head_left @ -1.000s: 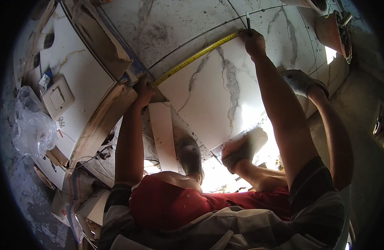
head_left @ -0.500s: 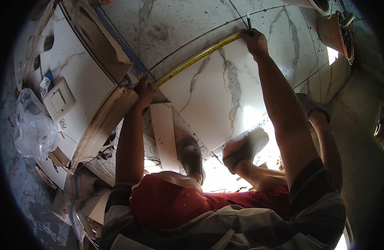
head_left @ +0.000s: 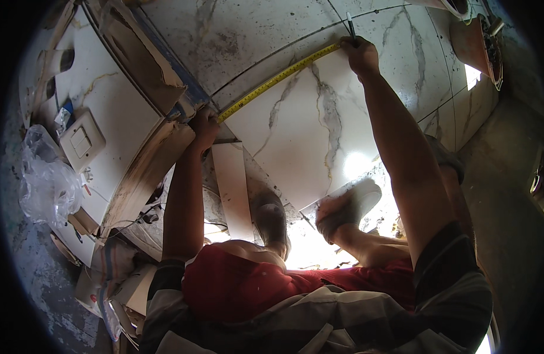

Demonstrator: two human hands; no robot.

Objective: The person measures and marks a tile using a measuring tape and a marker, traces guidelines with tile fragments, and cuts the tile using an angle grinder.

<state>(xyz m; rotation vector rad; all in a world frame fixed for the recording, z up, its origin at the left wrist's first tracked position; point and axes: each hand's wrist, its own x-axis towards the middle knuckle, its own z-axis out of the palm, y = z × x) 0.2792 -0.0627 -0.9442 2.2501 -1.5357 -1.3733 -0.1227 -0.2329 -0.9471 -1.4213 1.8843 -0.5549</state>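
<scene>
A yellow tape measure (head_left: 278, 78) is stretched over a white, grey-veined tile (head_left: 301, 130), running along the tile's far edge. My left hand (head_left: 205, 126) is closed on the tape's left end, close against the wooden frame. At the other end my right hand (head_left: 361, 57) is closed round the tape, and a pen (head_left: 350, 23) sticks up from between its fingers. The tape's case is hidden, so I cannot tell which hand has it. Below my left hand lies a narrow tile strip (head_left: 230, 183), pointing toward my left shoe.
On the left stands a wooden frame (head_left: 145, 168) beside a white panel with a light switch (head_left: 82, 141). A crumpled clear plastic bag (head_left: 45, 177) lies at the far left. A plant pot (head_left: 469, 44) stands at the far right. My shoes (head_left: 271, 218) rest just nearer than the tile.
My hands and the tape have hardly moved. The pen in my right hand tilts slightly more to the left. Behind my right arm, a foot has shifted slightly nearer.
</scene>
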